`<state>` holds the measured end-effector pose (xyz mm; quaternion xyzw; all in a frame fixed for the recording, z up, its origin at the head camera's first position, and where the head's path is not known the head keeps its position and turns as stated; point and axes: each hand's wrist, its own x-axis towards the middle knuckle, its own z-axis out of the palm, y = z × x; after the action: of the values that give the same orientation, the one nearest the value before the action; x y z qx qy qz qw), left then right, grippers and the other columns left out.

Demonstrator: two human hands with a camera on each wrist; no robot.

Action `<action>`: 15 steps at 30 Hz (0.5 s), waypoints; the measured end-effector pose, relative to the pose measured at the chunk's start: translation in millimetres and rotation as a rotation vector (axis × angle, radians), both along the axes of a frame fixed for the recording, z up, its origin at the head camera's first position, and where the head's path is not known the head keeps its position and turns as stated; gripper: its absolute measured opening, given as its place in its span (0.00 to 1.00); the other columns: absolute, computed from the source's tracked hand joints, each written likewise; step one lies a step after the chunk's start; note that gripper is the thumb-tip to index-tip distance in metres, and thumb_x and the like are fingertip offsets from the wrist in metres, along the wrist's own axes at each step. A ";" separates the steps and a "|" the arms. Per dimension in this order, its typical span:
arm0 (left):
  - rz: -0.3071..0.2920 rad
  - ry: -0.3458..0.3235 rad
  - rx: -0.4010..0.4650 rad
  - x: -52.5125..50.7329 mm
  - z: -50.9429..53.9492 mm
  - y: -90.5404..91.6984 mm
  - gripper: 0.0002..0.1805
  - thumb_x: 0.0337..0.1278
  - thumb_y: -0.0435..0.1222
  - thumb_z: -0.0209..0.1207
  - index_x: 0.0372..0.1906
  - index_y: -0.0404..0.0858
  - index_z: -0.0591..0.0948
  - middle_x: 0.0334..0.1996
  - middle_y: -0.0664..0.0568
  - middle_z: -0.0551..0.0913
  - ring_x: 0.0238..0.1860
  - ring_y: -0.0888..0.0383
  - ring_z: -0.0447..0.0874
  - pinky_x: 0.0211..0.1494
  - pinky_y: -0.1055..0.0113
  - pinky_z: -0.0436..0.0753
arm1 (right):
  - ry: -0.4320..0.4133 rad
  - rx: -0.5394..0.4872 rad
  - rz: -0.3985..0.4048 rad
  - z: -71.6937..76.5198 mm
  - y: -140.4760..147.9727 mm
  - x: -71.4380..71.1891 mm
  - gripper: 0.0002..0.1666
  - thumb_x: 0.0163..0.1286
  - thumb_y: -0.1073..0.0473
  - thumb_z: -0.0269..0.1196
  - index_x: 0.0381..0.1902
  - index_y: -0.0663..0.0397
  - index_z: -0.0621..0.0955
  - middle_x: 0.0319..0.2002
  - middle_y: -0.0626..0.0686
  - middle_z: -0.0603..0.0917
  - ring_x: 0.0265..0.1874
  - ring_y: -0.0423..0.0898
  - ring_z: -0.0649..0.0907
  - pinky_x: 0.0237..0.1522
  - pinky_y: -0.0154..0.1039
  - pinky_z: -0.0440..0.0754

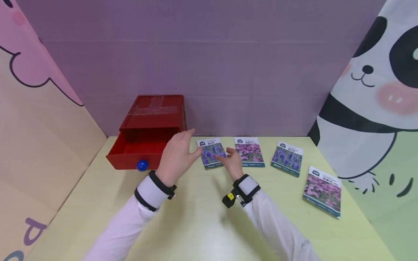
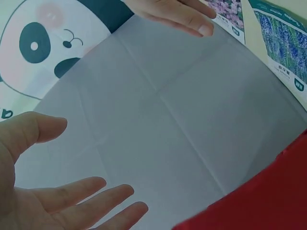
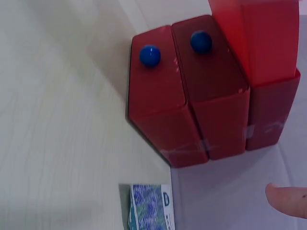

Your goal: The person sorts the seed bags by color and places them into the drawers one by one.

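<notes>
My left hand (image 1: 177,156) hovers beside the open top drawer (image 1: 143,145) of a red drawer unit (image 1: 153,110), its fingers spread and holding nothing. In the left wrist view the thumb and fingers (image 2: 91,191) stand apart. My right hand (image 1: 233,165) is in the air over the table, its fingers loosely bent with nothing between them. It is nearest a flower seed packet with purple blooms (image 1: 212,150) and a pink-flowered packet (image 1: 249,150), partly overlapping both in the head view. Only a fingertip (image 3: 290,199) of it shows in the right wrist view.
Further right lie another purple-flowered packet (image 1: 287,159) and another pink one (image 1: 323,192). Blue knobs (image 3: 150,56) mark the closed lower drawers. The pale table (image 1: 196,224) meets a purple-grey wall (image 1: 228,79) at the back and printed panels at both sides.
</notes>
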<state>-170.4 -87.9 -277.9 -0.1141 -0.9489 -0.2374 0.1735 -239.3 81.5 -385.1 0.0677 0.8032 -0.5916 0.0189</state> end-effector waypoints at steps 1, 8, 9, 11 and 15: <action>-0.002 0.002 -0.004 -0.8 -1.3 1.4 0.31 0.52 0.43 0.61 0.59 0.31 0.71 0.54 0.39 0.77 0.56 0.45 0.73 0.60 0.54 0.73 | -0.007 0.006 -0.006 -0.2 1.7 -1.0 0.37 0.57 0.61 0.65 0.61 0.71 0.65 0.61 0.68 0.68 0.60 0.62 0.68 0.60 0.50 0.70; -0.008 0.013 -0.028 -4.2 -13.9 11.0 0.29 0.51 0.42 0.62 0.57 0.31 0.73 0.52 0.40 0.78 0.53 0.46 0.77 0.54 0.55 0.78 | -0.019 0.020 -0.035 -2.1 10.6 -8.0 0.38 0.57 0.62 0.65 0.62 0.70 0.64 0.62 0.68 0.67 0.62 0.61 0.66 0.61 0.50 0.68; -0.009 0.011 -0.034 -4.6 -16.6 12.8 0.29 0.51 0.42 0.62 0.57 0.31 0.73 0.52 0.40 0.78 0.52 0.46 0.77 0.53 0.56 0.78 | -0.018 0.027 -0.039 -2.3 11.8 -9.0 0.39 0.56 0.61 0.65 0.62 0.70 0.64 0.62 0.68 0.67 0.62 0.61 0.67 0.61 0.50 0.68; -0.008 -0.001 -0.049 -5.0 -22.2 16.6 0.29 0.51 0.42 0.62 0.56 0.31 0.73 0.51 0.40 0.79 0.50 0.46 0.78 0.51 0.56 0.80 | -0.012 0.040 -0.043 -2.9 14.5 -11.0 0.39 0.56 0.61 0.65 0.62 0.70 0.64 0.62 0.68 0.67 0.61 0.61 0.67 0.61 0.50 0.68; 0.003 -0.072 -0.059 -4.9 -33.6 23.5 0.29 0.53 0.44 0.61 0.57 0.32 0.73 0.51 0.40 0.79 0.48 0.47 0.80 0.49 0.57 0.81 | -0.016 0.057 -0.046 -4.7 19.6 -14.2 0.39 0.56 0.60 0.65 0.63 0.71 0.63 0.62 0.68 0.66 0.62 0.61 0.66 0.62 0.50 0.67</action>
<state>-175.3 -64.3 -311.5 -0.1091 -0.9613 -0.2131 0.1361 -253.5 101.1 -389.8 0.0916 0.8178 -0.5680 0.0099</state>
